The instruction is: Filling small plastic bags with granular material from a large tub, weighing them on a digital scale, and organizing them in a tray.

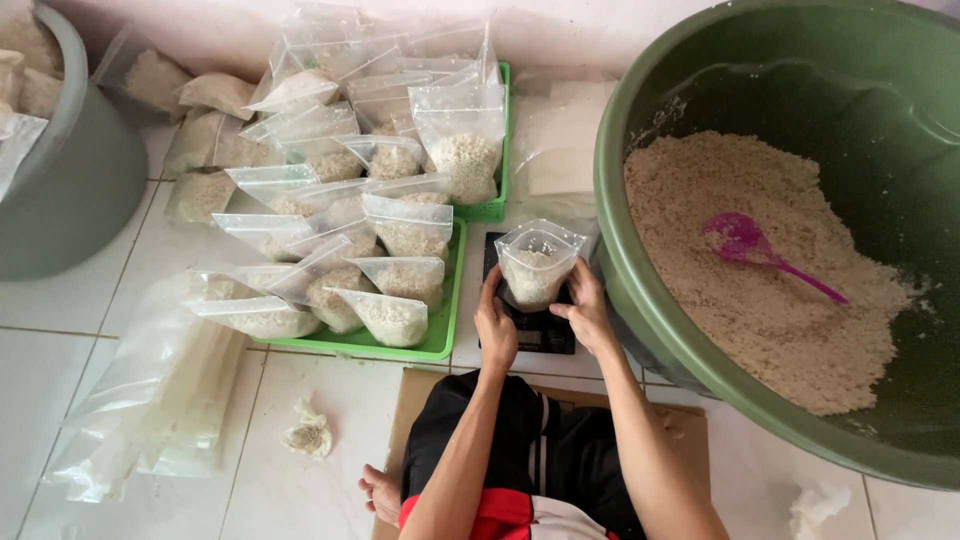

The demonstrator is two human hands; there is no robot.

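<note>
Covering most of the black scale (pixel 540 335), the clear pouch of white grain (pixel 535 265) and both hands hide its display. Pouch stands upright, long axis vertical, open mouth up. Left hand (pixel 495 325) and right hand (pixel 585 312) cup its lower sides, fingers curled.

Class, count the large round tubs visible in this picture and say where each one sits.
2: a green tub of grain at right, and a grey-green tub at the upper left edge, partly cut off.
</note>
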